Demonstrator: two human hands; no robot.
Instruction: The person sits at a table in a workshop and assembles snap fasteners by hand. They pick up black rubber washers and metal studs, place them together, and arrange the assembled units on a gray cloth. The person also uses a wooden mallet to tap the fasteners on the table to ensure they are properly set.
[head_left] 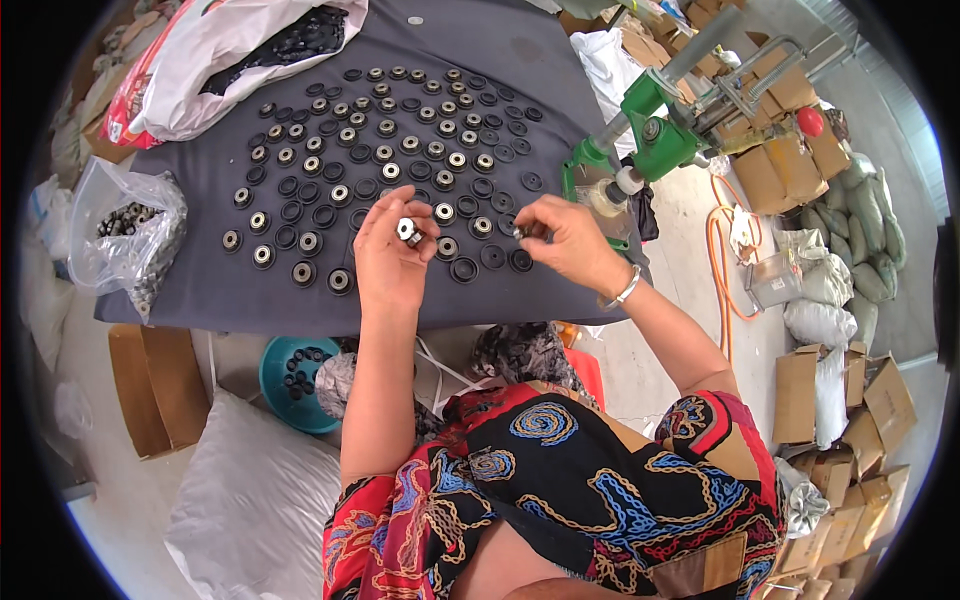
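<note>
At the desk's [200,290] near edge, the left hand [392,255] pinches a small metal piece [406,230]; at three o'clock, close by, the right hand [565,238] grips another small part [522,232].

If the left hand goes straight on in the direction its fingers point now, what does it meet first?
The left hand, holding a small metal piece, points away from the person, up the picture. It would probably first meet the round black parts with metal centres laid in rows on the grey cloth, though how high it hovers is unclear.
</note>
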